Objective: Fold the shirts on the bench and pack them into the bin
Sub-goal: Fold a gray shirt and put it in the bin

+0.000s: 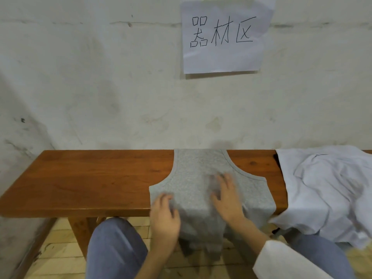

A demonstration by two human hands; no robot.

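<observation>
The grey shirt (193,170) lies centre frame on the surface (80,178), hem hanging off. My right hand (225,196) presses it, spread flat; my left hand (164,216), blurred, seems flat too. I'd smooth outward, then fold.

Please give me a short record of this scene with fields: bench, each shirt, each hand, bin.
bench: brown wood, against the wall
grey shirt: sleeveless, spread on the bench, lower part hanging over the front edge
white shirt: crumpled at the bench's right end
left hand: on the grey shirt's left edge, blurred, grip unclear
right hand: flat on its middle, fingers spread
bin: not in view
</observation>
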